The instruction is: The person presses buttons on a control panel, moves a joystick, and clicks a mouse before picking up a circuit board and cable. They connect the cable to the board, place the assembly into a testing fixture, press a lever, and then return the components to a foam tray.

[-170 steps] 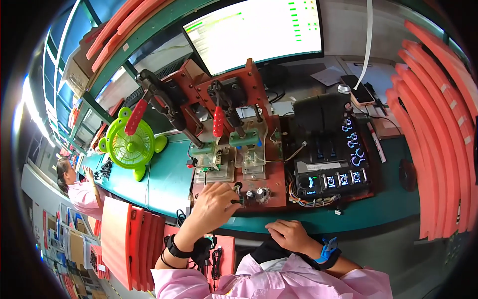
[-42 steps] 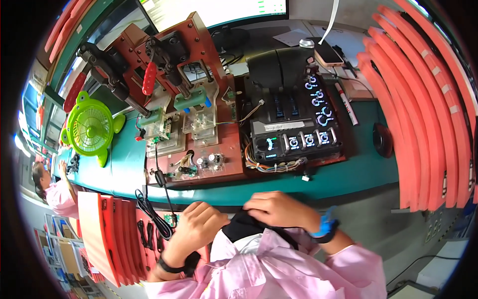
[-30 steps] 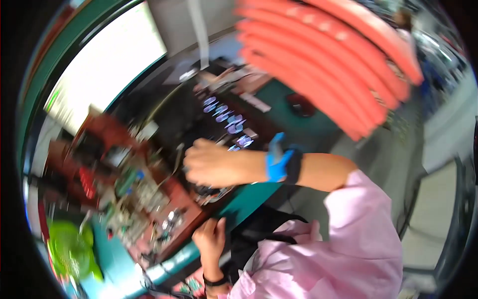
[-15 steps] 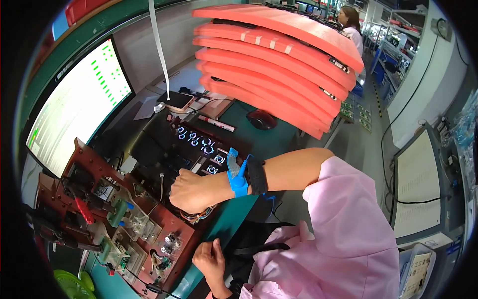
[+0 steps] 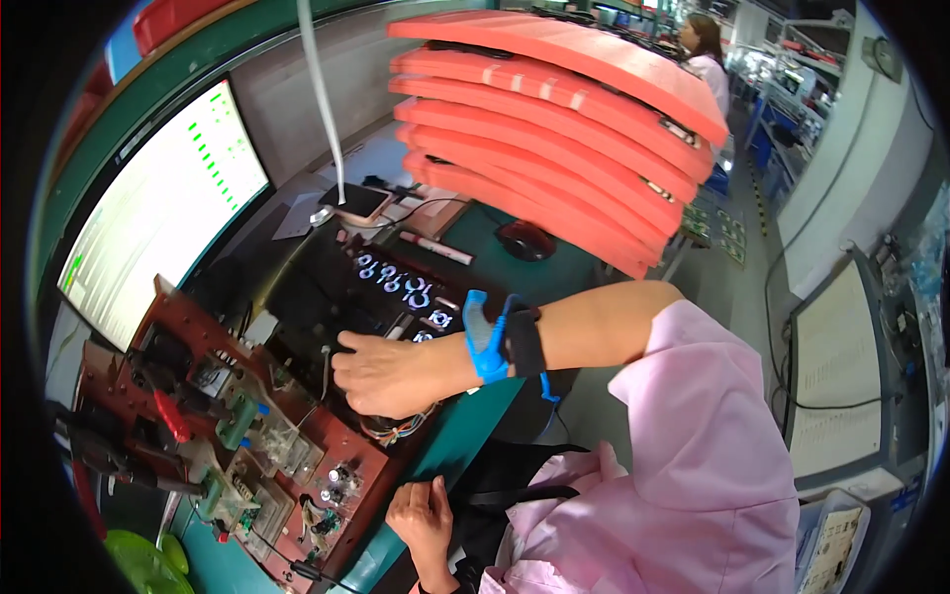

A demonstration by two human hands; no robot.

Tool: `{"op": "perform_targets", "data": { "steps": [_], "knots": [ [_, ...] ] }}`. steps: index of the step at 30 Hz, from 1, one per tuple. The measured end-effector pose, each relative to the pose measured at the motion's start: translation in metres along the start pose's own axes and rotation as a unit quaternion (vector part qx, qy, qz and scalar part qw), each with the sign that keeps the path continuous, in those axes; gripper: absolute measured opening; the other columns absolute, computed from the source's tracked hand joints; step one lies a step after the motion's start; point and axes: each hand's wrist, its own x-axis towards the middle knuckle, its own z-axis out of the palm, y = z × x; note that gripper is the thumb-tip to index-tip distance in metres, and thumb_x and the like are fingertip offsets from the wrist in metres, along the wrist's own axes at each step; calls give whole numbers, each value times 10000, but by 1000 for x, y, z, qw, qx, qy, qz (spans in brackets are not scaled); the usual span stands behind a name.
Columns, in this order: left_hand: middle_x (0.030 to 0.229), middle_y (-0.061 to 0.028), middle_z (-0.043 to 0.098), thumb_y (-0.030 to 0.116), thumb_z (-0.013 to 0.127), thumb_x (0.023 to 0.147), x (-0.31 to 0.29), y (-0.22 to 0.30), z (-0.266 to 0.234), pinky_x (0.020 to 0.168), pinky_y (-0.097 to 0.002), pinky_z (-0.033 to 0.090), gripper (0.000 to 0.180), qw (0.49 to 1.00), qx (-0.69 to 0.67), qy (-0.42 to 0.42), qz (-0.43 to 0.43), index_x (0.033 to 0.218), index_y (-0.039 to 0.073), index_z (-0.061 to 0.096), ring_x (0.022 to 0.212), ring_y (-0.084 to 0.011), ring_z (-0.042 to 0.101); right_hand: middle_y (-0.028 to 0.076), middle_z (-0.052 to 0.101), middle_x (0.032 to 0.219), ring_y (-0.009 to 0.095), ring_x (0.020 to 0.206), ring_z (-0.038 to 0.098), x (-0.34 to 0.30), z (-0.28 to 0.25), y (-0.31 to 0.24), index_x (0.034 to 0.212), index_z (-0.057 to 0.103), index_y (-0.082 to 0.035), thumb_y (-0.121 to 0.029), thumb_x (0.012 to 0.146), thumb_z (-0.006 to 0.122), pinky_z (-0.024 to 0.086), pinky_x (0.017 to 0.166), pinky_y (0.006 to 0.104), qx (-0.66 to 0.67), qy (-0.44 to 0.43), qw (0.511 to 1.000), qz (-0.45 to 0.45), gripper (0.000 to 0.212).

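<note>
My right hand lies over the near part of a black fixture, its back facing up. Its fingers bend down at the front, and what they hold, if anything, is hidden beneath. A blue wrist strap with a cord circles that wrist, beside a black band. Beyond the hand, a dark panel carries several glowing white ring-shaped lights. Coloured wires show just below the hand. Lower down, my left hand rests by the green table edge, its fingers curled in loosely with nothing visible in them.
A red-brown test jig with clamps stands near left, before a lit monitor. A tall stack of pink foam sheets rises behind a black mouse and a marker. Another person is far off.
My right hand has loosened from a tighter fist, with a finger now lifted at its far side. My left thumb has dropped closer to the fingers. The whole view has shifted slightly.
</note>
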Motion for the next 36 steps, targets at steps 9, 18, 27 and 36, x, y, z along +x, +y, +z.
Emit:
{"op": "perform_targets", "data": {
  "steps": [9,18,27,36],
  "knots": [
    [520,-79,453,169,664,729,1,6,-1,431,-358,387,278,998,-39,8,46,564,64,466,474,-260,487,9,532,718,186,828,491,0,-32,2,706,559,-115,-152,702,549,346,841,396,1,-166,983,-73,38],
    [536,-58,455,176,667,729,2,10,2,428,-339,391,279,998,-22,8,67,574,67,463,479,-233,488,23,536,668,199,775,495,3,-38,4,679,540,-81,-160,684,595,349,775,375,12,-194,980,-49,97],
    [539,-65,454,154,672,725,7,10,4,428,-344,387,275,999,-33,31,28,575,60,461,480,-244,482,92,610,797,235,918,520,-3,-36,-5,616,560,-16,-174,717,608,349,796,415,132,-219,945,203,193],
    [537,-70,462,146,671,725,2,8,4,433,-347,388,264,998,-32,26,36,581,53,470,482,-251,487,94,586,1001,264,1145,435,-53,-55,0,748,637,-18,-170,734,616,190,992,559,89,-145,968,185,154]
  ]
}}
